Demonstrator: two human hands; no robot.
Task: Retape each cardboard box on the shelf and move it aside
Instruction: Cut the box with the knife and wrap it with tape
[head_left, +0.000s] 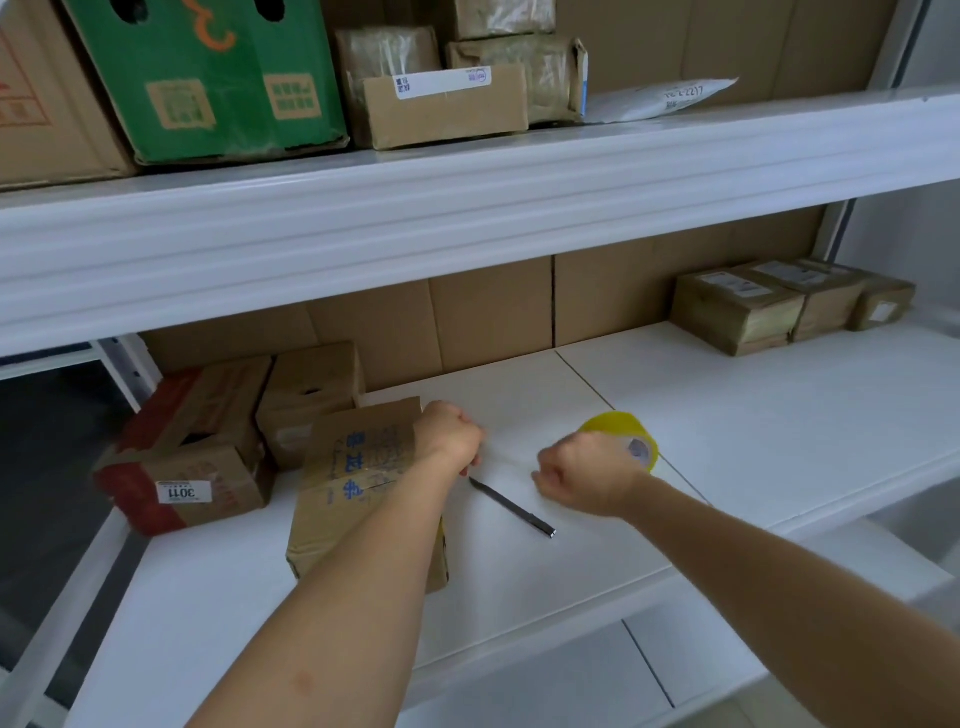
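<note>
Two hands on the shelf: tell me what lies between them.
Head view: a thin strip of clear tape stretches from left hand to right hand; a black pen lies below.

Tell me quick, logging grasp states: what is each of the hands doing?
Left hand: closed, pinching the free end of the tape strip.
Right hand: closed, gripping the yellow tape roll.

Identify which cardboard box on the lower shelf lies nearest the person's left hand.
The box with blue printing, right under the left hand; the red-marked box sits further left.
</note>
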